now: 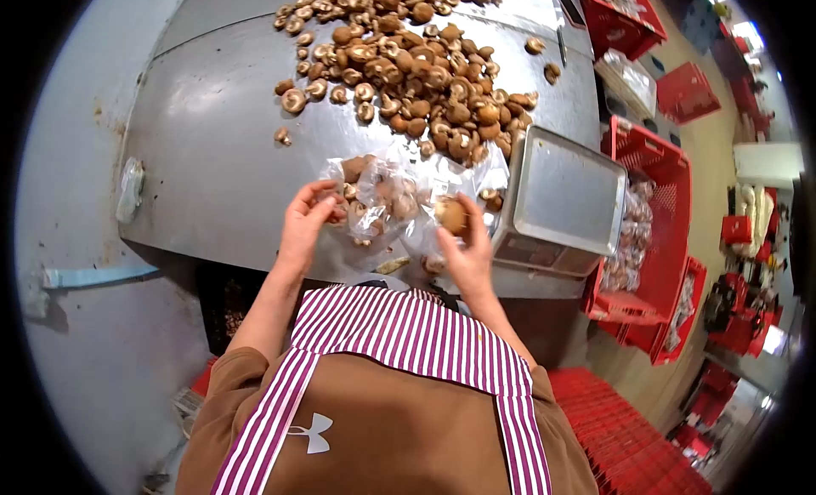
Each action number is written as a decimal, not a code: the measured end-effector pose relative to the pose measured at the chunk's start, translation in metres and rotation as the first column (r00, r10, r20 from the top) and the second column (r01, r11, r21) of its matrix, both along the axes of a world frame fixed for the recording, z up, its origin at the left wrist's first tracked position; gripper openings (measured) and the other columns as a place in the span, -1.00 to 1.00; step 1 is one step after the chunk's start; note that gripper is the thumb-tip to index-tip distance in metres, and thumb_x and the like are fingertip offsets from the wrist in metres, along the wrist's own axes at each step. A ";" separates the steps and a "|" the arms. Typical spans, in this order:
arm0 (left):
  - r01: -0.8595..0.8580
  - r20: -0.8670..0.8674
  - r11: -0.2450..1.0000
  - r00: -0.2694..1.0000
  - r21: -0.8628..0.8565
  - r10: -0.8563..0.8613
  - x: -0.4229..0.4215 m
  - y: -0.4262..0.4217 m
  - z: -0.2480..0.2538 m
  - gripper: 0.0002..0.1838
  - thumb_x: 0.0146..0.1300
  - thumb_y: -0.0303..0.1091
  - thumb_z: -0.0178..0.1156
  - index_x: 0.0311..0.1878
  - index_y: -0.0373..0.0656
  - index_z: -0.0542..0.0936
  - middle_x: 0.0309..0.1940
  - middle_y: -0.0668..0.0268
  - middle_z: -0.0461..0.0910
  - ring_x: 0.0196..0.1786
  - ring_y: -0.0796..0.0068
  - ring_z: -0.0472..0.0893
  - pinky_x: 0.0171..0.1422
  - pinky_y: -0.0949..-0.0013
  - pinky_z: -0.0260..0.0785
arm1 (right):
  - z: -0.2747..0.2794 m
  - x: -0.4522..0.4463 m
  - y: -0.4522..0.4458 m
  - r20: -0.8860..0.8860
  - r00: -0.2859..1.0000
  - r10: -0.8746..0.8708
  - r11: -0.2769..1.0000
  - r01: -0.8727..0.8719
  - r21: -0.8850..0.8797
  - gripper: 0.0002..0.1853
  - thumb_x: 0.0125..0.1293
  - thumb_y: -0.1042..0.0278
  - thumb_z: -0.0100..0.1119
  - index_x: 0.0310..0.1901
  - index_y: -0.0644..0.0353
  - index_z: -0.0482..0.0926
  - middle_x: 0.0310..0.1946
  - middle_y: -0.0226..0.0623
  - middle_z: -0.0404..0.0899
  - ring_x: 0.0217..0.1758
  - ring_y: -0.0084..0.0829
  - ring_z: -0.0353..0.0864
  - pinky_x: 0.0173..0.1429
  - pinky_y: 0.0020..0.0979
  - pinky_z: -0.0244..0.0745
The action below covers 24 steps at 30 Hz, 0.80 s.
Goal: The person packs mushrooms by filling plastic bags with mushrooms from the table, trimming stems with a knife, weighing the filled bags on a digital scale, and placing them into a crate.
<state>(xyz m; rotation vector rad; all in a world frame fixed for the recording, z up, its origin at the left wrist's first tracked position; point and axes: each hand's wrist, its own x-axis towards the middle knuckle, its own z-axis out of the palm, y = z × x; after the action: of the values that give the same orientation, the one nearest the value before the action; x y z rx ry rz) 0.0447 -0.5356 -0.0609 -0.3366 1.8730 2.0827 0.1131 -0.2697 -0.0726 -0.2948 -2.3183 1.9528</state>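
Observation:
Near the table's front edge lies a clear plastic bag (380, 197) with several brown mushrooms inside. My left hand (308, 216) is at the bag's left side, its thumb and fingers closed on the edge of the plastic. My right hand (467, 247) holds a large brown mushroom (451, 215) between thumb and fingers, to the right of the bag. More crumpled clear plastic sits between the bag and this hand. A big heap of loose mushrooms (416, 65) spreads over the metal table (204, 138) beyond both hands.
Right of my right hand stands a metal scale (568, 193) with a flat tray top. Beyond it, a red crate (654, 265) holds filled bags (633, 231). A phone (571, 11) and a pen (561, 47) lie at the far right. Crumpled plastic (130, 190) lies at the left edge.

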 end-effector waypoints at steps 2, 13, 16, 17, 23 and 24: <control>0.013 -0.010 0.997 1.000 -0.072 -0.013 -0.005 -0.008 -0.002 -0.64 0.40 -0.37 0.13 0.22 -0.21 0.49 -0.09 0.25 0.62 -0.19 0.53 0.63 0.01 0.39 0.49 | 0.005 0.032 0.030 0.067 0.988 -0.140 0.990 0.139 0.016 -0.39 0.26 0.50 0.24 0.35 0.26 0.31 0.21 -0.13 0.42 0.21 -0.31 0.51 0.21 -0.35 0.48; 0.031 0.154 0.949 0.988 -0.315 0.019 0.000 -0.066 -0.051 -0.60 0.39 -0.36 0.15 0.24 -0.21 0.40 0.06 0.21 0.50 -0.35 0.55 0.49 -0.18 0.39 0.46 | -0.162 0.336 0.096 0.454 0.238 -0.858 0.475 0.703 0.529 -0.41 0.14 0.30 0.34 0.22 0.21 0.44 0.17 0.01 0.48 0.25 -0.04 0.47 0.33 -0.17 0.37; 0.337 0.298 0.839 0.929 -0.427 -0.221 0.016 -0.062 -0.085 -0.63 0.37 -0.45 0.14 0.22 -0.23 0.43 0.00 0.23 0.55 -0.46 0.57 0.49 -0.35 0.52 0.43 | -0.184 0.406 0.078 0.536 -0.005 -0.845 0.446 0.548 0.708 -0.38 0.11 0.25 0.36 0.23 0.18 0.41 0.20 0.03 0.44 0.26 0.02 0.44 0.34 -0.12 0.35; 0.349 0.288 0.832 0.927 -0.430 -0.240 0.024 -0.064 -0.103 -0.69 0.34 -0.46 0.17 0.12 -0.24 0.45 0.02 0.22 0.53 -0.49 0.56 0.51 -0.42 0.52 0.39 | -0.189 0.427 0.072 0.562 -0.073 -0.824 0.449 0.523 0.725 -0.37 0.11 0.23 0.36 0.23 0.17 0.40 0.21 0.04 0.43 0.27 0.04 0.43 0.35 -0.11 0.34; 0.401 0.371 0.760 0.901 -0.512 -0.225 0.035 -0.062 -0.151 -0.63 0.22 -0.36 0.36 -0.02 -0.23 0.41 -0.51 0.30 0.52 -0.58 0.57 0.45 -0.57 0.42 0.29 | -0.244 0.553 0.028 0.743 -0.092 -0.663 0.658 0.402 0.637 -0.49 0.17 0.05 0.23 0.01 0.30 0.54 -0.05 0.13 0.60 0.11 0.10 0.55 0.18 -0.04 0.46; 0.396 0.371 0.774 0.901 -0.493 -0.225 0.038 -0.063 -0.158 -0.57 0.20 -0.31 0.39 0.01 -0.24 0.41 -0.48 0.27 0.54 -0.57 0.54 0.46 -0.56 0.41 0.32 | -0.277 0.601 0.006 0.814 -0.037 -0.580 0.748 0.372 0.550 -0.57 0.17 0.05 0.16 -0.15 0.31 0.61 -0.20 0.13 0.64 -0.01 0.08 0.62 0.05 -0.02 0.52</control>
<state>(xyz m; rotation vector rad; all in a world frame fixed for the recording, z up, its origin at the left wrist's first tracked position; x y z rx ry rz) 0.0824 -0.5983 -0.2192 -0.4026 2.1382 1.1573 0.7142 -0.2634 -0.3498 -2.6785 -2.1050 1.1048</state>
